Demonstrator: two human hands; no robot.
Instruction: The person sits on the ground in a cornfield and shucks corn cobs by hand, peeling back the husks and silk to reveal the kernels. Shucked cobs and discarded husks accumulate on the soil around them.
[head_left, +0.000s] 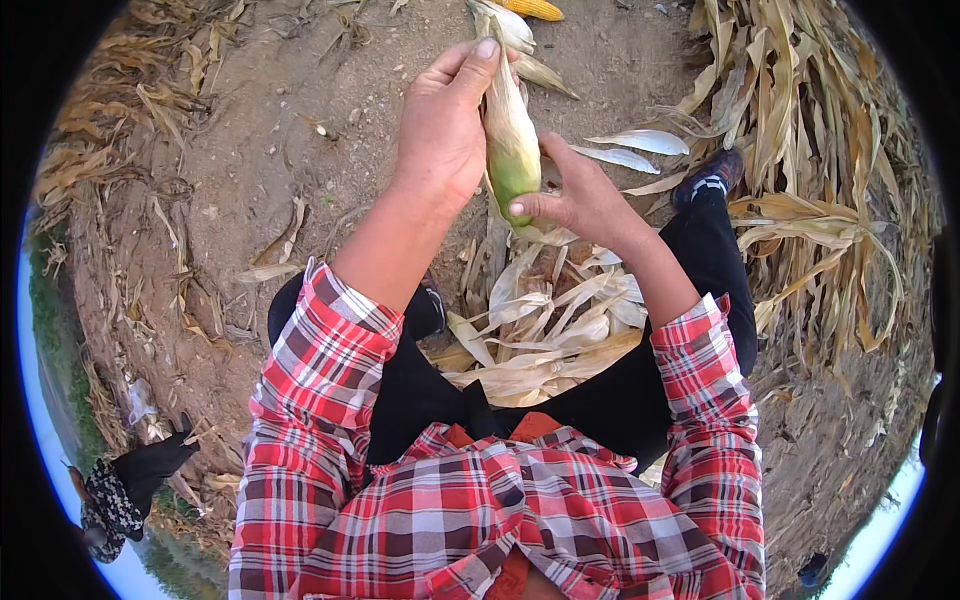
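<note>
An ear of corn (513, 150) in its husk is held out in front of me, its pale tip pointing away and its green base towards me. My left hand (454, 105) pinches the husk at the tip, thumb on top. Around the lower, green end sits my right hand (577, 187), with its thumb lying across the husk. The kernels are covered by the leaves. Below the ear, between my legs, lies a heap of stripped corn husks (555, 322).
At the top edge a bare yellow corn cob (534, 8) lies beside a husked ear (510, 28). Dry corn stalks (795, 112) are piled at the right. Loose husk leaves (641, 141) rest on the soil. A person in dark clothes (124, 487) is at the far lower left.
</note>
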